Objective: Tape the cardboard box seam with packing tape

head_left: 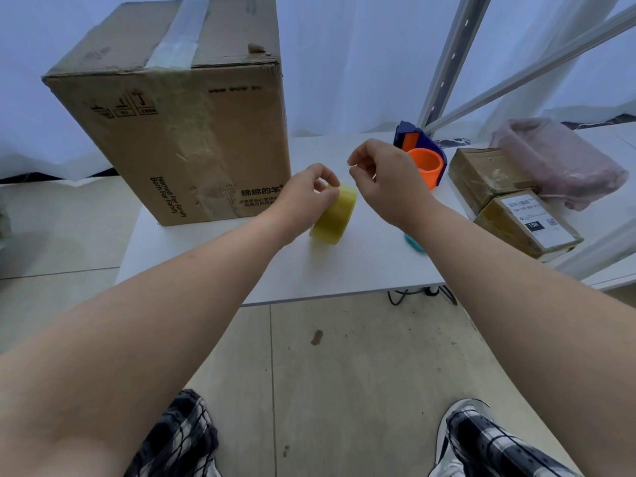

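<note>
Plaid-trousered legs and a sneaker stand on the tiled floor nearest the lens, with both bare forearms reaching over the white table (344, 270). On it, the left hand (303, 197) clasps the yellowish roll of packing tape (335, 215), thumb and fingers pinched at its upper rim. The right hand (385, 177) hovers just beside the roll with thumb and forefinger pinched together; whether a clear tape end sits between them I cannot tell.

Close to the left stands the cardboard box (179, 108), its top seam already carrying a pale strip. An orange-and-blue tape dispenser (421, 156) waits behind the right hand.

To do this step well, I would steady the roll, catch the loose end with a fingernail, and peel slowly and straight so that it does not split.
</note>
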{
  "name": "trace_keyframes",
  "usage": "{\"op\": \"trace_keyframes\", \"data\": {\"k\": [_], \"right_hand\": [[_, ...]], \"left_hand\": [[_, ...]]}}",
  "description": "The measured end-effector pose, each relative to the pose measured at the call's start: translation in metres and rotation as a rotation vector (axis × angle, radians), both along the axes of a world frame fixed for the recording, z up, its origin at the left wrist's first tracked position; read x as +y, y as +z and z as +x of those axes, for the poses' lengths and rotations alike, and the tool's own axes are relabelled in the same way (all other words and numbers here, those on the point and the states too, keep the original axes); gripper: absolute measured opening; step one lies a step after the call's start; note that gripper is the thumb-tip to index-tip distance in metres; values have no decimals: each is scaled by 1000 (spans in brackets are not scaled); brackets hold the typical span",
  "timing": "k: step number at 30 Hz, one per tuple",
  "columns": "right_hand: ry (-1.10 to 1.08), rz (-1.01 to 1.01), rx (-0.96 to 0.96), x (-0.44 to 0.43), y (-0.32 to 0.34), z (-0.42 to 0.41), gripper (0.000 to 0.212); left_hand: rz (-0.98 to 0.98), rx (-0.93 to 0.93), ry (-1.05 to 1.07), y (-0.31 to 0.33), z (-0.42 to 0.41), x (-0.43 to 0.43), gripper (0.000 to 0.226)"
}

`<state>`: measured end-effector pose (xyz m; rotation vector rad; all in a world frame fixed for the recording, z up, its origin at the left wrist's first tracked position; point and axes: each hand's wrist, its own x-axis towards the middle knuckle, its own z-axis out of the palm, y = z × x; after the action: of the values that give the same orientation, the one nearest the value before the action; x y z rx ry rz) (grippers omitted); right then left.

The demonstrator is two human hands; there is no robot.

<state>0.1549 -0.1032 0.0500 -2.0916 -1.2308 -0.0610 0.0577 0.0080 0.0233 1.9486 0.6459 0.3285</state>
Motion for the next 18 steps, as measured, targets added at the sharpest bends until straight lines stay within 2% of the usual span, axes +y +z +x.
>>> {"op": "trace_keyframes", "data": {"k": [5,8,18], "right_hand": [[53,3,34,-3,6,-2,35],[63,-29,-10,-3,8,0,20],[46,-236,-152,-7,9,5,31]], "left_hand": [[-77,-17,24,0,0,-4,7],[-113,-30,29,0,0,-7,9],[-70,17,37,-1,1,-6,9]]}}
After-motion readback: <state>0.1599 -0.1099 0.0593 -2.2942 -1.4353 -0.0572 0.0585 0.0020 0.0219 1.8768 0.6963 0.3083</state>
